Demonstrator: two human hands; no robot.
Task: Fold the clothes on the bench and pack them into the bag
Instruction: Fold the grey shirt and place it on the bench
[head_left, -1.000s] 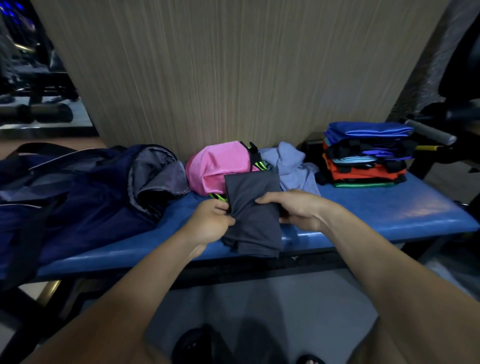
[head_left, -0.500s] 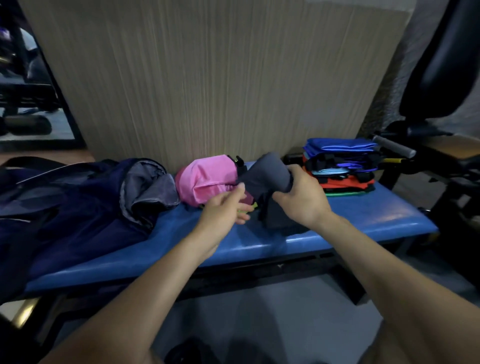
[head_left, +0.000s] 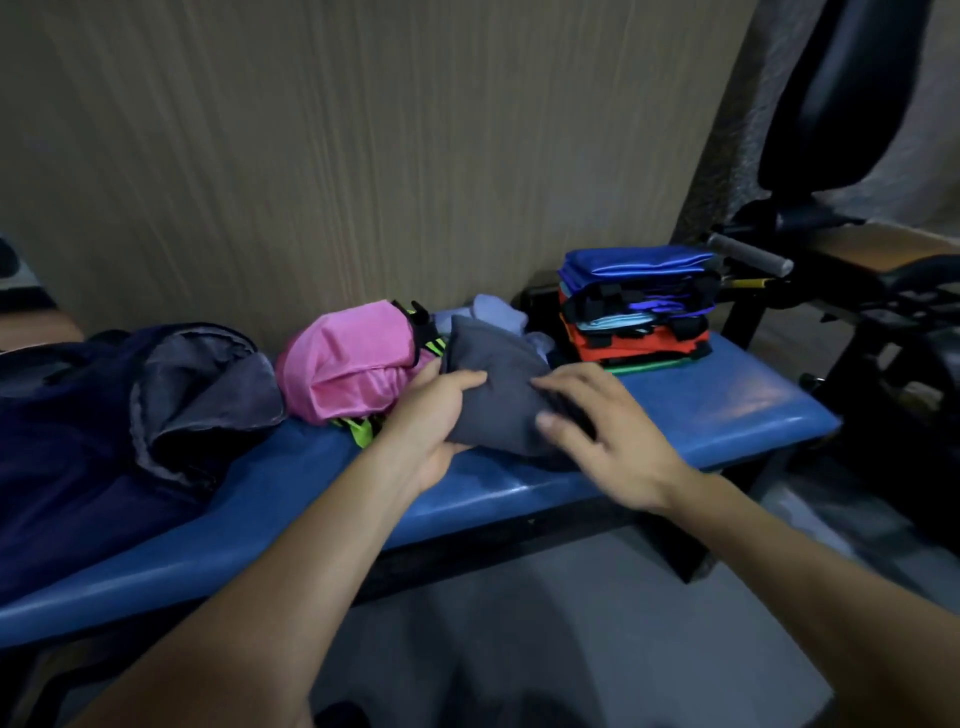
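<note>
A folded dark grey garment (head_left: 493, 384) lies in the middle of the blue bench (head_left: 701, 415). My left hand (head_left: 434, 421) grips its left edge, thumb on top and fingers underneath. My right hand (head_left: 597, 431) rests on its right side with fingers spread and nearly straight. Behind it sit a crumpled pink garment (head_left: 353, 364) with neon green trim and a light blue garment (head_left: 498, 312). A stack of folded clothes (head_left: 636, 306) stands at the bench's right end. The open navy bag (head_left: 130, 415) with grey lining lies at the left end.
A wood-grain wall (head_left: 363, 156) runs right behind the bench. Black gym equipment with a padded seat (head_left: 852, 88) and a grey handle (head_left: 748, 254) crowds the right side. Grey floor lies below the bench's front edge.
The grey garment was folded over from a long flat strip into a compact bundle. My left hand moved from its lower left edge to gripping the bundle; my right hand slid onto its right side.
</note>
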